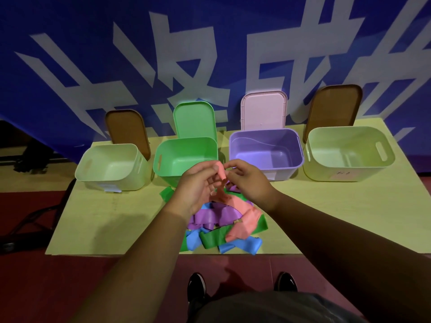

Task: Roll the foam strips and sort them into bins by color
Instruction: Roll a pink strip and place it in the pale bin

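The purple bin [265,157] and green bin [186,157] look like smooth moulded plastic with a faint sheen. The foam strips [210,215] in the pile and the pink strip [220,170] are matt and soft-looking. The tabletop [105,217] is smooth and matt. The brown lids [127,129] may be wood-grained, though dim light leaves that unsure.

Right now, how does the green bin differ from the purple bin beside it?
The green bin has a matching green lid propped behind it; the purple bin has a pink lid behind it. The green bin looks narrower, the purple bin wider. The green bin shows a handle slot in its left wall; on the purple bin no such slot shows. Both stand open on the table, with no strips visible inside.
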Demonstrator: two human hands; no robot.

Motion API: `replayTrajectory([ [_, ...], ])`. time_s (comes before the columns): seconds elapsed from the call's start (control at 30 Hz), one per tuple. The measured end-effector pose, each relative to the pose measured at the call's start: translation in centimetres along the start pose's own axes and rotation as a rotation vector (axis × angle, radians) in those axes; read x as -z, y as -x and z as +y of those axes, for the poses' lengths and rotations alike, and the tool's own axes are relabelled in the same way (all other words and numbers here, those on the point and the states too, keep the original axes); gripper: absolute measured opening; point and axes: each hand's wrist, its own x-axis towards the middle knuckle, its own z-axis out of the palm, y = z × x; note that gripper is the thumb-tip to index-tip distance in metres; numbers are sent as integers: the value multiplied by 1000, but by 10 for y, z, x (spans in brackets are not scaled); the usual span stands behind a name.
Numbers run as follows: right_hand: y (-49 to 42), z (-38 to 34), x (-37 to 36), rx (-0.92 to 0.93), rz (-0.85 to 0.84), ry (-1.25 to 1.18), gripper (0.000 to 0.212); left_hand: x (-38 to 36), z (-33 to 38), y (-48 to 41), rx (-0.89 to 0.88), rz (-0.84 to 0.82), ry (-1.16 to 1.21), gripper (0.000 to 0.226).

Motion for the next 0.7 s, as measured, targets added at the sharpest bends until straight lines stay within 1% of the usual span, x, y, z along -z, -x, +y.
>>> replayTrajectory([
  [0.1,-1,1,3,38,19,60,11,1,2,1,-15,31,-19,17],
  [0.23,1,-1,7,88,29,81,29,-2,4,4,-51,47,-57,15],
  [0.27,2,-3,8,101,26,83,31,-4,5,4,-64,50,-79,15],
  [0.4,3,-8,10,151,44,152,18,-4,9,4,-109,65,-192,15],
  [0.53,8,-17,11,141,57,169,6,-5,13,6,-145,43,-338,12],
  [0.7,9,-23,16,91,61,198,7,-9,21,14,-187,40,-547,27],
])
